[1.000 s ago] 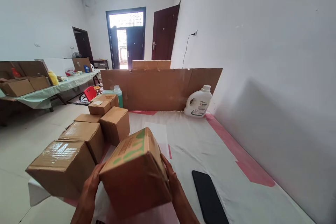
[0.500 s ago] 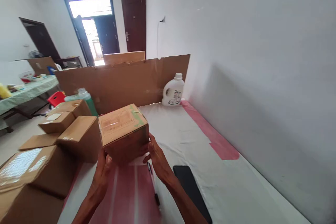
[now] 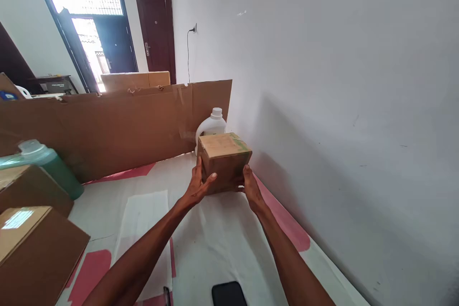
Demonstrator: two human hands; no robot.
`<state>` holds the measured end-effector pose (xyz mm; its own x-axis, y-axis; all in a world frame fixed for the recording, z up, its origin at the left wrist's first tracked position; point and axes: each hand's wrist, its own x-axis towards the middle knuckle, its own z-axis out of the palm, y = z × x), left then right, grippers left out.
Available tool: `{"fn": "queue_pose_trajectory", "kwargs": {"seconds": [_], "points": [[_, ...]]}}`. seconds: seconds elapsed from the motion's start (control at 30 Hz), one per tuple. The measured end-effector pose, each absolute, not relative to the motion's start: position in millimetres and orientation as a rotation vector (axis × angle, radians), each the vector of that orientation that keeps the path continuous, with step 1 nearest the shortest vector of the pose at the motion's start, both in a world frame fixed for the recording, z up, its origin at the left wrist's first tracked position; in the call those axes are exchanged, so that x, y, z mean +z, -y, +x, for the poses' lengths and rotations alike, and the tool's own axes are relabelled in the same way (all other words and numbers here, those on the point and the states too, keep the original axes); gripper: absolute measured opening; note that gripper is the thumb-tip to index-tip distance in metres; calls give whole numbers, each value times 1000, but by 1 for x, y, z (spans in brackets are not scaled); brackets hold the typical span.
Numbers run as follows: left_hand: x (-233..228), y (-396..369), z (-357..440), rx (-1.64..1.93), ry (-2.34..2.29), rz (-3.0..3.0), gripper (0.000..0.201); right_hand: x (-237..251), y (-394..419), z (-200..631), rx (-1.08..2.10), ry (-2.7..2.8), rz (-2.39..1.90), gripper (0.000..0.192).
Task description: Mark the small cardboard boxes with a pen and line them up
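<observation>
A small cardboard box (image 3: pixel 225 167) with a strip of green tape on top is between my two hands, in front of a white jug (image 3: pixel 211 126). My left hand (image 3: pixel 197 184) grips its left side, thumb on the near face. On the right side my right hand (image 3: pixel 251 187) holds it, with some fingers hidden behind and under the box. Whether the bottom of the box touches the white cloth (image 3: pixel 215 239) I cannot tell. The box covers the lower part of the jug.
Several cardboard boxes (image 3: pixel 43 253) stand at the left, beside a jug of green liquid (image 3: pixel 62 177). A tall cardboard panel (image 3: pixel 118 124) closes off the back. A wall (image 3: pixel 340 129) runs along the right. Near the front edge lie a black phone (image 3: pixel 229 294) and a pen (image 3: pixel 167 296).
Both hands have carried the cardboard box forward and to the right, from beside the stacked boxes to in front of the white jug. The view has also turned right.
</observation>
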<state>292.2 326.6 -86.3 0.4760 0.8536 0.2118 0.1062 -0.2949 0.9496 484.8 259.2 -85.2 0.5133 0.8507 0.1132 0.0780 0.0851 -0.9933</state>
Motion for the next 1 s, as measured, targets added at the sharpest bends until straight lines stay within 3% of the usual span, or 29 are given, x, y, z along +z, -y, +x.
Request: {"fn": "queue_pose_trajectory", "kwargs": {"seconds": [0.27, 0.47, 0.57, 0.73, 0.87, 1.0], "points": [[-90, -392, 332, 854, -885, 1782, 111, -99, -337, 522, 769, 772, -1411, 78], [-76, -400, 330, 826, -928, 1729, 112, -96, -336, 506, 771, 737, -1442, 72], [-75, -357, 297, 872, -971, 1679, 101, -97, -309, 480, 820, 784, -1454, 66], [-95, -214, 182, 862, -1065, 1536, 84, -112, -263, 409, 1121, 1141, -1475, 68], [-118, -102, 90, 972, -1441, 1268, 74, -114, -248, 326, 1330, 1413, -1317, 66], [-137, -47, 18, 1309, -1868, 1084, 75, -99, -250, 211, 1441, 1494, -1098, 62]]}}
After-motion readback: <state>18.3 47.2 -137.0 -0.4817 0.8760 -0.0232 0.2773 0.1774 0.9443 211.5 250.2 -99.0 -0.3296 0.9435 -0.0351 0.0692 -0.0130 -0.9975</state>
